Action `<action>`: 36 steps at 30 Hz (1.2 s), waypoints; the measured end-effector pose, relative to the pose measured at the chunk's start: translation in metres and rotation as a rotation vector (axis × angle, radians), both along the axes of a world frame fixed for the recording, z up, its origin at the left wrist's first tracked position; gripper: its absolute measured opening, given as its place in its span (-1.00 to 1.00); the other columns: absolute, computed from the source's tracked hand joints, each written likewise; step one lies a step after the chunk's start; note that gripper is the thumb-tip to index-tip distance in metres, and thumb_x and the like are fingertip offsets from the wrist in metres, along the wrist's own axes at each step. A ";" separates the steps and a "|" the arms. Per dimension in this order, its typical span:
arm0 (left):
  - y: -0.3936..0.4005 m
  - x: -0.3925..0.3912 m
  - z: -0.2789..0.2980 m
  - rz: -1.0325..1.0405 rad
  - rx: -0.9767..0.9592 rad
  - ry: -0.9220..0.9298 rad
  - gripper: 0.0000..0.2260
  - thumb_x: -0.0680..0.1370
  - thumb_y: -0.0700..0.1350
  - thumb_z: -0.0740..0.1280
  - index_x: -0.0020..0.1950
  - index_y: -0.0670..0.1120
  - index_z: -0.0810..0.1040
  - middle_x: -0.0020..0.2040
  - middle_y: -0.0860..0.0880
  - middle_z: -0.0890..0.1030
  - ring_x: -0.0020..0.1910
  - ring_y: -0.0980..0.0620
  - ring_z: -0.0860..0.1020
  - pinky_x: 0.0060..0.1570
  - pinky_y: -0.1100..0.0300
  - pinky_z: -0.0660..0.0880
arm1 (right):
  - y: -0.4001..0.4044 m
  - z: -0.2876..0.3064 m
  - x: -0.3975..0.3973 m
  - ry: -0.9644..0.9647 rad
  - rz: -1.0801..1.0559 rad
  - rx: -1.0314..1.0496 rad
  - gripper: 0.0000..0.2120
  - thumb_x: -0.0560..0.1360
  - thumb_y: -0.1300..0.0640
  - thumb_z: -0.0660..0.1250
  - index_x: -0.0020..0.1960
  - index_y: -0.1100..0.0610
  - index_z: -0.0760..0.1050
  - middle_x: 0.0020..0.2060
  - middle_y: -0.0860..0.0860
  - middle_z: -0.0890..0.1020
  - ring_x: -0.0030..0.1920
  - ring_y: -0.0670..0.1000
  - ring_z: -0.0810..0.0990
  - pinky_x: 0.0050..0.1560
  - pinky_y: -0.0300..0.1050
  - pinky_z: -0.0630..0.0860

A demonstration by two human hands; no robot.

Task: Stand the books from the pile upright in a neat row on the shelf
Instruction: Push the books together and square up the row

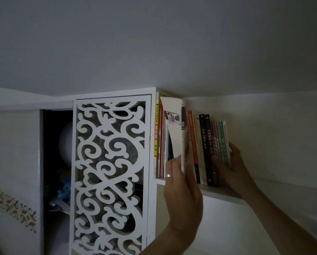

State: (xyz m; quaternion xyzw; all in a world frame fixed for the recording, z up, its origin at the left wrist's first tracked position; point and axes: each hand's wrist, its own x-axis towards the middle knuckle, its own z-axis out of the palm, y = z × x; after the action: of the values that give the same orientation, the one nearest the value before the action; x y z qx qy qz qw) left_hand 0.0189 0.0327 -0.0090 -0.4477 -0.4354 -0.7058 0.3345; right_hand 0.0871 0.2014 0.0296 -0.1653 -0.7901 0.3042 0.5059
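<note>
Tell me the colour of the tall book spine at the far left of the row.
Yellow spine, seen in the head view.

Cabinet door (109,173): white painted board, smooth matt finish, cut-through scroll pattern. Shelf (222,195) right of door: same white matt board. Books (207,150) on shelf: paper, spines slightly glossy. Large book (174,129) nearest door: matt pale paper cover. Wall (154,43) above door: smooth matt paint.
</note>
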 end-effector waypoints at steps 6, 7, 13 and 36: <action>-0.005 0.035 0.023 -0.045 0.047 0.001 -0.60 0.74 0.00 0.14 0.26 0.59 0.20 0.22 0.36 0.44 0.24 0.28 0.50 0.01 0.46 0.54 | 0.002 -0.003 0.011 -0.011 -0.196 -0.062 -0.28 0.53 -0.16 0.39 0.55 0.13 0.22 0.38 0.16 0.50 0.15 0.07 0.55 -0.03 -0.16 0.51; -0.005 0.038 0.026 -0.067 0.048 -0.028 -0.47 0.73 -0.07 0.17 0.25 0.66 0.15 0.23 0.47 0.41 0.25 0.35 0.47 0.02 0.49 0.52 | 0.001 -0.003 0.011 -0.013 -0.226 -0.033 -0.31 0.55 -0.12 0.39 0.54 0.14 0.22 0.36 0.16 0.51 0.16 0.10 0.57 0.02 -0.09 0.52; 0.002 0.045 0.033 -0.165 0.060 -0.043 -0.48 0.72 -0.12 0.22 0.26 0.59 0.25 0.24 0.48 0.44 0.28 0.28 0.50 0.06 0.24 0.64 | 0.002 -0.008 0.005 -0.001 -0.416 0.144 -0.17 0.53 -0.18 0.41 0.60 -0.02 0.01 0.29 0.18 0.54 0.07 0.21 0.67 -0.08 0.14 0.69; 0.062 -0.015 0.014 0.196 -0.173 -0.275 -0.78 0.73 -0.14 0.13 0.37 -0.05 0.38 0.30 -0.01 0.49 0.16 0.06 0.56 -0.06 0.16 0.67 | 0.008 -0.014 0.010 0.068 -0.619 0.217 -0.21 0.55 0.16 0.41 0.62 -0.11 0.05 0.32 0.23 0.43 -0.09 0.17 0.64 -0.38 -0.04 0.63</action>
State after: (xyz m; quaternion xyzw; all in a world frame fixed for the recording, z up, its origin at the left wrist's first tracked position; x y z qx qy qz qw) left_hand 0.0040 0.0945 0.0045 -0.3296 -0.5774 -0.6844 0.2993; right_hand 0.0973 0.2089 0.0154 -0.3324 -0.7129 0.0555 0.6149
